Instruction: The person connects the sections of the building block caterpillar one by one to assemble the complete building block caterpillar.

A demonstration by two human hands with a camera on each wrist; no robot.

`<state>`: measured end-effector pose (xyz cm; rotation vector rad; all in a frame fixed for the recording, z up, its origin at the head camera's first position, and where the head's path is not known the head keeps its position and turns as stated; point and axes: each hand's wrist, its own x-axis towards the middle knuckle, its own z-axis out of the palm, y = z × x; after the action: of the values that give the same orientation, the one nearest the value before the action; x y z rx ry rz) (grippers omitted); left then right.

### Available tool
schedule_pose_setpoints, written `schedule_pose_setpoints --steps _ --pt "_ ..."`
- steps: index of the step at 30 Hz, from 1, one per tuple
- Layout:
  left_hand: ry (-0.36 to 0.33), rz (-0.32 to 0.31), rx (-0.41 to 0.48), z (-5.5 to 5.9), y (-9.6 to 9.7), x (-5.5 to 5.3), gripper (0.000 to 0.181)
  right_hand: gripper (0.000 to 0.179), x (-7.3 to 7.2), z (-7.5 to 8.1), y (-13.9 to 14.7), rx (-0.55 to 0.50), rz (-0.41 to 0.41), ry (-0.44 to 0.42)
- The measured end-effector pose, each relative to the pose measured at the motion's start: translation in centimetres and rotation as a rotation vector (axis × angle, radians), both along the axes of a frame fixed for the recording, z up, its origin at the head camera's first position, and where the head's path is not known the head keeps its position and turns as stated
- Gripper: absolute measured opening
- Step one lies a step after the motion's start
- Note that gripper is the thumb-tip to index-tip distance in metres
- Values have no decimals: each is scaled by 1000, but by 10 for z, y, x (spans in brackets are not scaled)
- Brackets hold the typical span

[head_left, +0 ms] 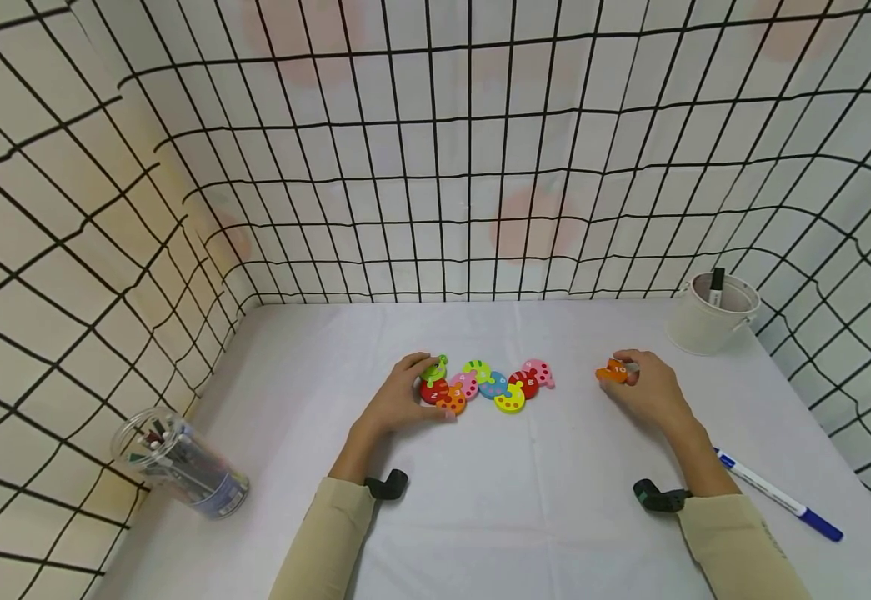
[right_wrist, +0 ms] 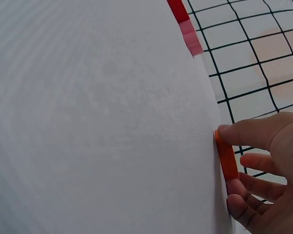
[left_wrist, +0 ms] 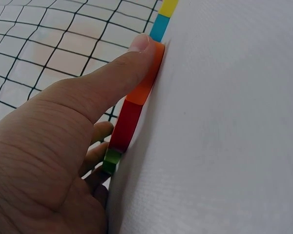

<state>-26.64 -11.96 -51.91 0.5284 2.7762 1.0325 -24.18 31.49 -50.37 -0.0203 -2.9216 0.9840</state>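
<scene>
A row of joined, numbered caterpillar puzzle pieces point(head_left: 493, 384) lies on the white cloth, with a green head at its left end and a pink spotted piece at its right. My left hand point(head_left: 397, 396) grips the head end, its thumb along the edge of the orange piece point(left_wrist: 149, 80) and its fingers around by the green head point(head_left: 435, 369). Off to the right, my right hand point(head_left: 651, 389) pinches a separate orange puzzle piece point(right_wrist: 226, 155) between thumb and fingers, low at the cloth. A gap separates this piece from the row's pink end point(right_wrist: 191, 38).
A clear jar point(head_left: 187, 467) of pencils stands at the left. At the back right is a white bucket point(head_left: 705, 321) holding a black-capped marker point(head_left: 716, 287). A blue-capped marker point(head_left: 776, 493) lies beside the right forearm. Black wire grid point(head_left: 435, 175) rises around the table.
</scene>
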Motion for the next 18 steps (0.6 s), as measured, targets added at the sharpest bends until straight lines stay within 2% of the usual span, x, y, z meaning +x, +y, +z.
schedule_pose_setpoints --steps 6,18 --pt "-3 8 16 -1 1 0 99 56 2 -1 2 -22 -14 -18" --pt "0 12 2 -1 2 1 100 57 8 5 -4 -35 -39 -13"
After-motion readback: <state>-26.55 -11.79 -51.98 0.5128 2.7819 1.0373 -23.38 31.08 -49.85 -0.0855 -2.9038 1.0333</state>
